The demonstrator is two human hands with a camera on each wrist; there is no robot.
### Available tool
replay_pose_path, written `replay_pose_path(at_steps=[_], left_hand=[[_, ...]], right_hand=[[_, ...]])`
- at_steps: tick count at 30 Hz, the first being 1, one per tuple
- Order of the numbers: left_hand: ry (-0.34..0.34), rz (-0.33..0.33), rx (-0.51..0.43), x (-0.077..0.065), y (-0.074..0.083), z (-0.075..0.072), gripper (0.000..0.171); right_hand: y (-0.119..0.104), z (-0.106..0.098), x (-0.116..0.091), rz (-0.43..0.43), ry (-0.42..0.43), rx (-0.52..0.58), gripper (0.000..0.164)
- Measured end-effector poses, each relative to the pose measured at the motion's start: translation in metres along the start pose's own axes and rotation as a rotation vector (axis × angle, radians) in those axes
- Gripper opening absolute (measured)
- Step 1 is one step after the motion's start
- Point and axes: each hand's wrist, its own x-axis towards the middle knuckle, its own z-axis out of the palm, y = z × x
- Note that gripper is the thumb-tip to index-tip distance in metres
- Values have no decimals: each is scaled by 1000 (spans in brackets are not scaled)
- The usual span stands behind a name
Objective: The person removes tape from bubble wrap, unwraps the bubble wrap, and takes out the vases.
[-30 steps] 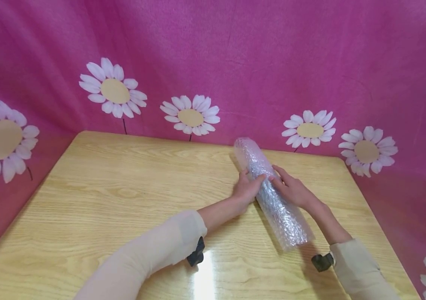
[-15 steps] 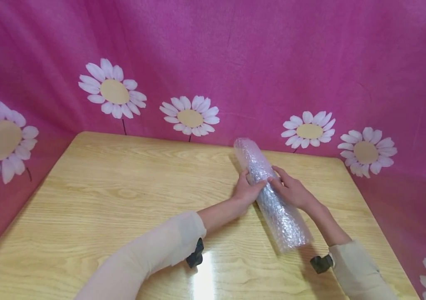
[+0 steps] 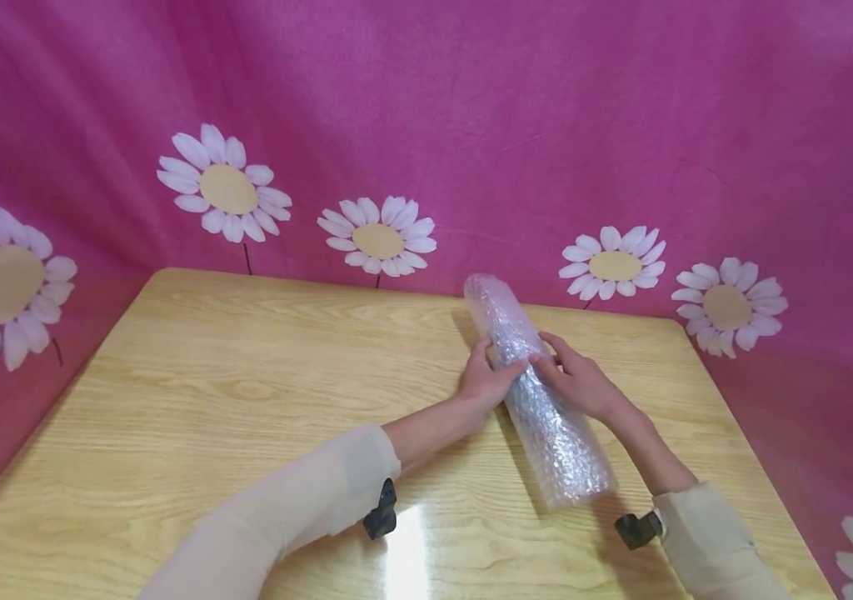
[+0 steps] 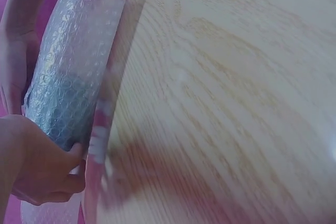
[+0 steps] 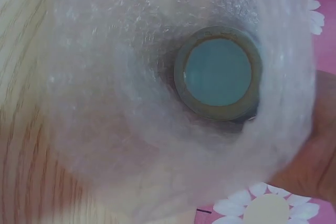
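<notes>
A long roll of clear bubble wrap lies slantwise over the table's right half, its far end close to the back edge. Inside its open near end sits a round thing with a grey-brown rim and a pale blue-green middle; the wrap hides its sides. My left hand grips the roll from the left, thumb across the top. From the right, my right hand holds it around the same height, thumb on top near the left thumb. In the left wrist view, a darker bluish part shows through the wrap.
The wooden table extends left of the roll. Behind and on both sides hangs a pink curtain printed with white daisies. Each forearm wears a small black camera, one at the left sleeve and one at the right cuff.
The near end of the bubble wrap roll has shifted slightly left, and both hands have moved a little with it. Both keep their hold, and the head view has tilted slightly.
</notes>
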Motion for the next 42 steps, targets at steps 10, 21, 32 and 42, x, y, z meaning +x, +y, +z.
replay_pose_path(at_steps=[10,21,32,42], left_hand=[[-28,6,32,-5,7,-20,74],[-74,-7,60,-10,15,-43,73],[-102,8,126,-15,26,-66,73],[-151,10,103,-18,29,-81,71]], right_hand=[[-17,4,-1,23,4,47,67],[-34,11,-2,47,2,123,66],[-51,17,-6,78,-11,265,68],[-61,22,-10,90,-25,363,66]])
